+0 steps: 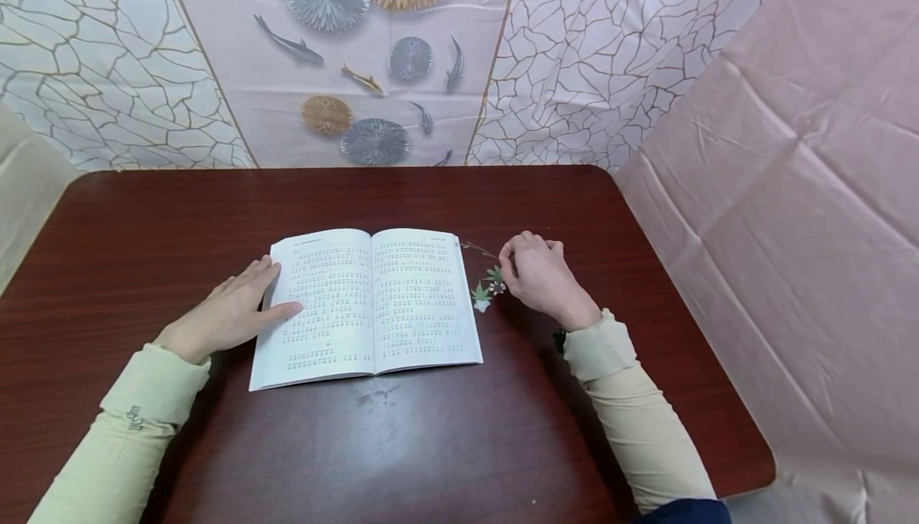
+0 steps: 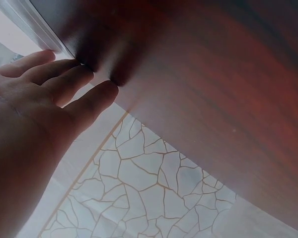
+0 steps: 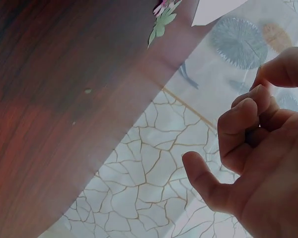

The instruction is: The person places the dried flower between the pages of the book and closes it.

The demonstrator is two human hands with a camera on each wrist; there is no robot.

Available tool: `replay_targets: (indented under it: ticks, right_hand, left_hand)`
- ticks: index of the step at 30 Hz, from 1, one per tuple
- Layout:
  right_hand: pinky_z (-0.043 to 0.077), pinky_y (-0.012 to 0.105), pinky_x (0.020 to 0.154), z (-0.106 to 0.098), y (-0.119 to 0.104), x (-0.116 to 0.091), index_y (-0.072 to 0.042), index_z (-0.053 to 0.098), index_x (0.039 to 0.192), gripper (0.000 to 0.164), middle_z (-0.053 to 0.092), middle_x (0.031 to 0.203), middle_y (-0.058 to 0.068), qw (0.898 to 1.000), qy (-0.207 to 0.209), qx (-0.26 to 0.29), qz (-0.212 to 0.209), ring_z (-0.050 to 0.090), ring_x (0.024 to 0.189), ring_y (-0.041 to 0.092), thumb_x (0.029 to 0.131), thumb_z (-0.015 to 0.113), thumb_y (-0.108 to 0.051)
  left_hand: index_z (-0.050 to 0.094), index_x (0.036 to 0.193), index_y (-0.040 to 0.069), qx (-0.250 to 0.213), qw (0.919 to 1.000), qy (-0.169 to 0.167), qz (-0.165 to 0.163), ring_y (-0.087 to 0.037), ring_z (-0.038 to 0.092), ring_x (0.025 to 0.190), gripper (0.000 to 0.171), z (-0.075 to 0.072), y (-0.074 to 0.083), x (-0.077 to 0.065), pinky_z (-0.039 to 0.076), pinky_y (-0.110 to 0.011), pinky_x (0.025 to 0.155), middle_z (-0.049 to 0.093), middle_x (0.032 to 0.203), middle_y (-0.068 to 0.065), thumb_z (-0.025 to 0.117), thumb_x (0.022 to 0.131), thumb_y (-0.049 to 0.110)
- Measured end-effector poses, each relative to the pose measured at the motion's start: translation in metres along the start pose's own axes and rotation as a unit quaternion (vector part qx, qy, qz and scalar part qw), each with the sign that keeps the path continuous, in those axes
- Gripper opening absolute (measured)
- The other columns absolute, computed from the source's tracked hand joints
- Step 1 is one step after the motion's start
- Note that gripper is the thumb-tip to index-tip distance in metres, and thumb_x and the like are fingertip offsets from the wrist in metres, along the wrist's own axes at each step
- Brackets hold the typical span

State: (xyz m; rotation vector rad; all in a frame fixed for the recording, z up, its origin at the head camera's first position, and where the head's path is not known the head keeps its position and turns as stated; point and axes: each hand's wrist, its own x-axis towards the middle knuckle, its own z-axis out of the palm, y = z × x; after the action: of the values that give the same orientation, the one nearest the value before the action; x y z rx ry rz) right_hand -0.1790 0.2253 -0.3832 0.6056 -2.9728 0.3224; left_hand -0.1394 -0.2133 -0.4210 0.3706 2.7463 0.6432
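Observation:
An open book (image 1: pixel 424 309) lies on the dark wooden table, with printed text on both pages. My left hand (image 1: pixel 228 309) rests at its left edge, thumb on the left page, fingers extended along the side; in the left wrist view the straight fingers (image 2: pixel 97 101) show against the pages' edge. Beyond the book's right edge, my right hand (image 1: pixel 538 275) pinches a thin leafy sprig (image 1: pixel 479 250) between thumb and forefinger; the gripped part is mostly hidden. Green leaves and small pale flowers (image 1: pixel 482 296) lie beside the page; whether they join that stem, I cannot tell.
The reddish-brown table (image 1: pixel 402 444) has rounded corners. A patterned cloth (image 1: pixel 373 61) with fish and round motifs hangs behind it, and a plain pinkish cloth (image 1: pixel 804 213) hangs along the right. Small specks (image 3: pixel 88 90) dot the tabletop.

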Motion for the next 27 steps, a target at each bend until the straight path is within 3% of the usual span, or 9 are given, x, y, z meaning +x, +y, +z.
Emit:
replay_targets:
  ticks: [27]
  right_hand:
    - [0.036, 0.047, 0.083, 0.017, -0.044, 0.008, -0.012, 0.059, 0.086, 0.01, 0.05, 0.082, -0.001, 0.999, -0.015, -0.032, -0.037, 0.048, 0.082, 0.022, 0.094, 0.053, -0.015]
  left_hand:
    - [0.018, 0.149, -0.013, 0.004, 1.0, 0.002, 0.004, -0.046, 0.01, 0.144, 0.101, 0.0, -0.001, 0.0, 0.013, -0.067, 0.109, 0.011, 0.154, -0.035, 0.052, 0.091, 0.063]
